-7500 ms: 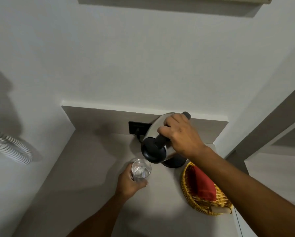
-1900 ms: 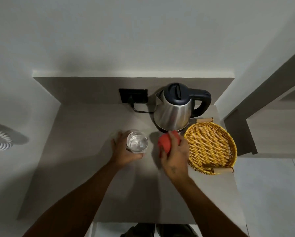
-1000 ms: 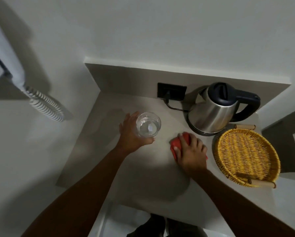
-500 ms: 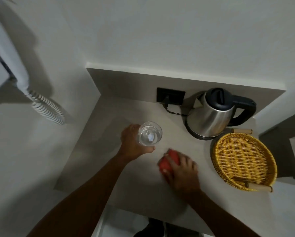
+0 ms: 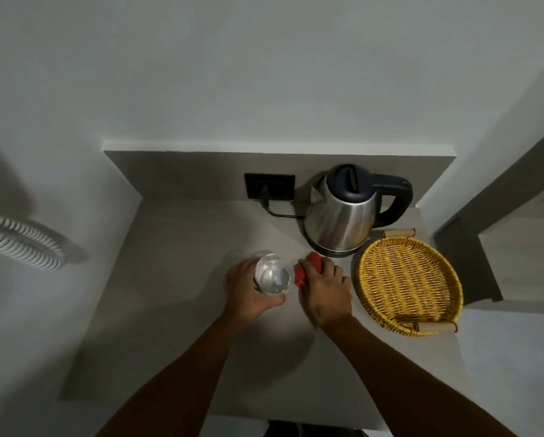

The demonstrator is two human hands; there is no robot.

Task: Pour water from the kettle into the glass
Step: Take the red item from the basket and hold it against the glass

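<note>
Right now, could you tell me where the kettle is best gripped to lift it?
Grip the kettle by its black loop handle, coming in from the right. The handle juts out to the right with an open gap for fingers, opposite the spout.

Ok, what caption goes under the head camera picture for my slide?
Left hand holds a clear water glass while right hand presses a red cloth onto the counter.

Hotel-like room, kettle (image 5: pixel 343 216), wicker tray (image 5: pixel 409 282)
</note>
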